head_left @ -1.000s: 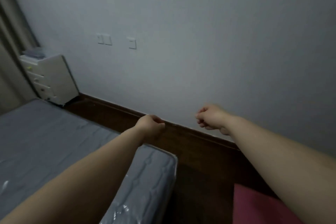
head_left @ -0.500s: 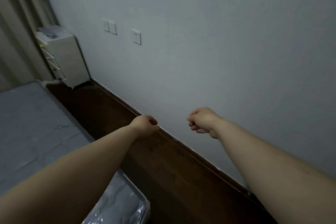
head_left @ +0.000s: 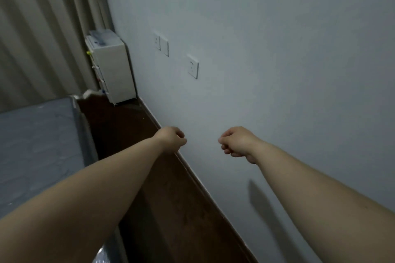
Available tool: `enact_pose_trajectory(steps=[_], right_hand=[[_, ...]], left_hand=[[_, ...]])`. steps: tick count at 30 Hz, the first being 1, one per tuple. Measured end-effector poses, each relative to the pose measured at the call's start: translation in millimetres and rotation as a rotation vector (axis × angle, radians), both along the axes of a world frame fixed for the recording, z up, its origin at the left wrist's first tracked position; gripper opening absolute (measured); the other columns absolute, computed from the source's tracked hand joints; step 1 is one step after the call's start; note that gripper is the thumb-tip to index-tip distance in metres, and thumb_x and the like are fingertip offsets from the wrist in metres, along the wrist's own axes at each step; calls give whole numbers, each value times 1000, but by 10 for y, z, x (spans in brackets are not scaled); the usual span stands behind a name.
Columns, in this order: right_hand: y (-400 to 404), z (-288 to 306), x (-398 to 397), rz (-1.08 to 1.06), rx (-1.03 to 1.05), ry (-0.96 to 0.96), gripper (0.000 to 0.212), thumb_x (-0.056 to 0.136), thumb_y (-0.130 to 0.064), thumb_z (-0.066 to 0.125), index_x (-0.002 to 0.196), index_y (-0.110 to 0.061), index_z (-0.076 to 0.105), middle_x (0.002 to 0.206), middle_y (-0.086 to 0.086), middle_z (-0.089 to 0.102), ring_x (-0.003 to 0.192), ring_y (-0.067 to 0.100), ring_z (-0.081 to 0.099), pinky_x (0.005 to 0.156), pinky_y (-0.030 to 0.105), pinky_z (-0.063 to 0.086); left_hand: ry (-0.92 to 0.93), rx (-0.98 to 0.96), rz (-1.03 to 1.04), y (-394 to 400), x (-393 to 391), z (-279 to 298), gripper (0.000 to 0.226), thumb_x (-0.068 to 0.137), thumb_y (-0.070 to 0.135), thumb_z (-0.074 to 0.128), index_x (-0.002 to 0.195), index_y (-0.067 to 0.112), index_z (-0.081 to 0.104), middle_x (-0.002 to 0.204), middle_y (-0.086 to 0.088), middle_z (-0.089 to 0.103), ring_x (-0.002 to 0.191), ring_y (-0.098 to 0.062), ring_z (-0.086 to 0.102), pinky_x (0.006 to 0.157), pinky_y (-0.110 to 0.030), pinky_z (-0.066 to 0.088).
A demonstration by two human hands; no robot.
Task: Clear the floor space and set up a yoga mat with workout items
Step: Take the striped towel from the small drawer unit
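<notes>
Both fists are curled tight and hold nothing: I see my left hand [head_left: 172, 139] and right hand [head_left: 237, 141] stretched out side by side, apart, in front of the pale wall [head_left: 277, 49]. From large to small: a grey mattress [head_left: 36, 145] lies at my left, a strip of dark wooden floor [head_left: 171, 209] runs between it and the wall, a white drawer unit [head_left: 112, 70] stands in the corner, and a socket [head_left: 193, 66] sits on the wall. I cannot see the yoga mat in view.

Both arms outstretched; left hand [head_left: 172, 139], right hand [head_left: 236, 141] fisted, empty
</notes>
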State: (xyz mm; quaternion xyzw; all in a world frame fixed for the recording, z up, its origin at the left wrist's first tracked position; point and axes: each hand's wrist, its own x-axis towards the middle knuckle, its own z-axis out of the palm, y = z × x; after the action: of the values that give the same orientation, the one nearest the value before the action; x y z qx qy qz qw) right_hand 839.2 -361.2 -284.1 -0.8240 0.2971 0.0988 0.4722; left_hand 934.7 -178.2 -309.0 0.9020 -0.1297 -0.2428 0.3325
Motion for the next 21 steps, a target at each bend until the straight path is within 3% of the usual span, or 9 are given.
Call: enact_pose_trajectory(steps=[6, 9, 11, 14, 17, 21], right_hand=[[-212, -54, 1609, 205, 19, -22, 8, 93, -15, 56, 98, -10, 58, 84, 9, 61, 71, 20, 56, 57, 24, 43], [-142, -7, 2475, 331, 51, -9, 5, 93, -14, 55, 91, -10, 57, 83, 10, 61, 71, 20, 55, 57, 25, 43], [-35, 18, 3028, 395, 51, -31, 9, 94, -14, 55, 85, -12, 55, 77, 9, 59, 67, 19, 54, 57, 26, 41], [282, -17, 3864, 467, 60, -1, 5, 94, -15, 55, 93, -10, 56, 75, 7, 58, 63, 17, 53, 56, 25, 42], [710, -122, 4643, 582, 26, 28, 7, 95, -16, 56, 92, -9, 56, 74, 6, 58, 62, 16, 54, 55, 25, 41], [1312, -184, 5723, 661, 28, -11, 14, 94, -18, 56, 82, -13, 60, 80, 7, 62, 74, 19, 59, 79, 34, 51]], left_hand=[[-66, -4, 182, -88, 1018, 175, 31, 91, 26, 62, 120, 16, 60, 100, -3, 66, 88, -17, 64, 72, -25, 52], [-26, 31, 301, 87, 1552, 289, 30, 92, 27, 60, 121, 20, 58, 95, 1, 63, 82, -10, 62, 60, -19, 46], [-44, 21, 415, 253, 1937, 348, 30, 92, 27, 59, 121, 21, 57, 97, 1, 62, 85, -11, 62, 64, -20, 47], [-36, -28, 542, 554, 2470, 322, 29, 92, 27, 60, 120, 20, 58, 103, 0, 62, 91, -14, 63, 79, -27, 52], [-14, -37, 599, 915, 3017, 236, 29, 92, 25, 59, 121, 18, 57, 106, -1, 62, 94, -15, 63, 84, -29, 52], [-33, -71, 684, 1502, 4015, 167, 28, 93, 23, 59, 119, 13, 58, 103, -5, 64, 91, -15, 63, 82, -28, 51]])
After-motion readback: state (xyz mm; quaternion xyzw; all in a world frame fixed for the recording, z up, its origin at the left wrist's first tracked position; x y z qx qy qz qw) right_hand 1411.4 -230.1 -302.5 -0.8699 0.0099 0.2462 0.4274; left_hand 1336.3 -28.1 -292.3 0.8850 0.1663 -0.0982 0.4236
